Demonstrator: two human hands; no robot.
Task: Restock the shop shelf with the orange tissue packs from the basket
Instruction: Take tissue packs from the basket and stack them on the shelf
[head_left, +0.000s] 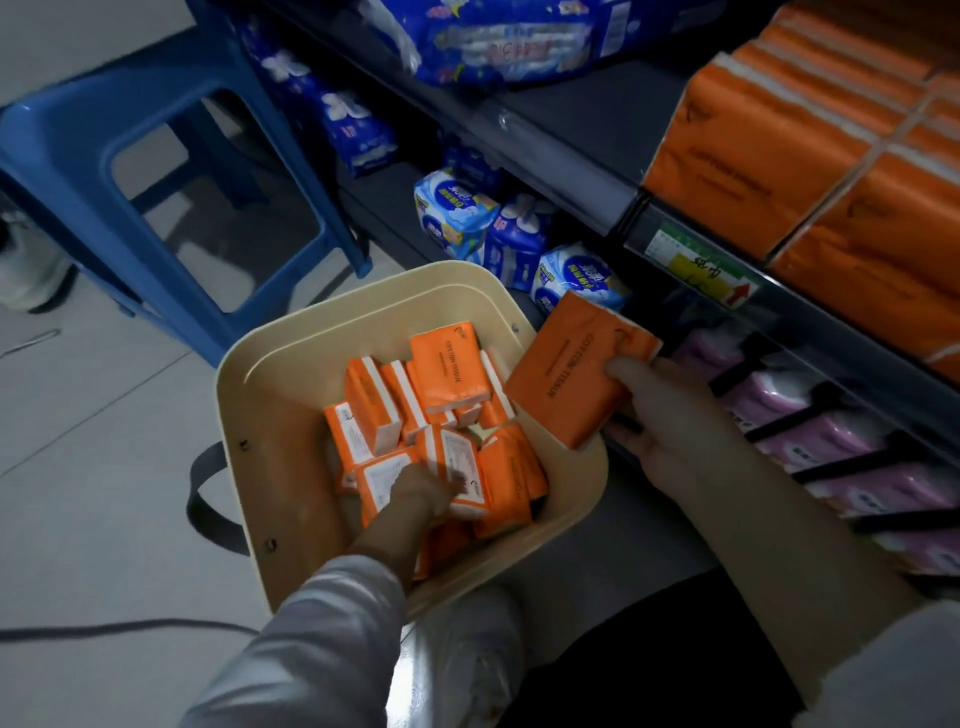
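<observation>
Right grip (662, 410): closed on one flat orange film-wrapped tissue pack (571, 374), thumb laid on the printed face, fingers underneath. The pack is held tilted, just over the basket rim.

Left grip (415, 491): sunk among the loose packs, blurred. Whether a pack is pinched cannot be told.

Step judged: the held pack is to be carried to the shelf. It is best kept flat and lightly held, since the soft wrap will likely dent. It should be turned to match the stacked row of large orange packs (779, 171) up and beyond the right grip, then slid against that row on the dark metal shelf (571, 166) rather than dropped.

Containers: the cream rounded plastic basket (234, 415), under the left grip and just left of the right grip, holds a jumbled heap of small orange packs (447, 374). Some stand on edge, some lie label-up. Much restocking is judged to remain.
</observation>
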